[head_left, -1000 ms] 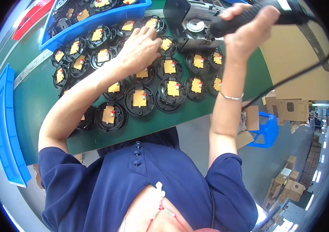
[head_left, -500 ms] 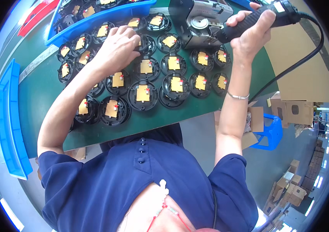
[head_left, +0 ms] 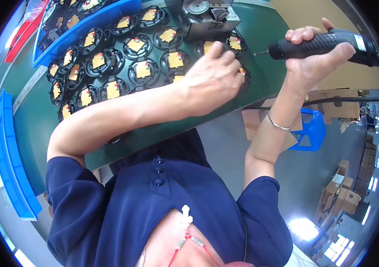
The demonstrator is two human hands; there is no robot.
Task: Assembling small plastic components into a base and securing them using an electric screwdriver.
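My right hand (head_left: 316, 66) grips a black electric screwdriver (head_left: 318, 48) with a ribbed body. Its thin metal bit (head_left: 261, 53) points left and touches nothing. My left hand (head_left: 211, 82) is over the right end of the rows of black round housings (head_left: 143, 70), its fingers curled together. What the fingers pinch, if anything, is hidden. Each housing carries a yellow plate with a small red-and-white piece. One housing (head_left: 235, 43) lies just beyond the left fingertips, and the left forearm covers part of the nearest row.
A metal box with a round disc (head_left: 209, 20) stands at the table's far side. A blue bin (head_left: 94, 29) at the far left holds more housings. Another blue tray (head_left: 14, 160) is at the left edge. A black cable (head_left: 345, 99) hangs right, near a blue stool (head_left: 312, 131).
My left hand has moved right across the housings, towards the screwdriver. My right hand has drawn the screwdriver away from the metal box. The view has shifted, too.
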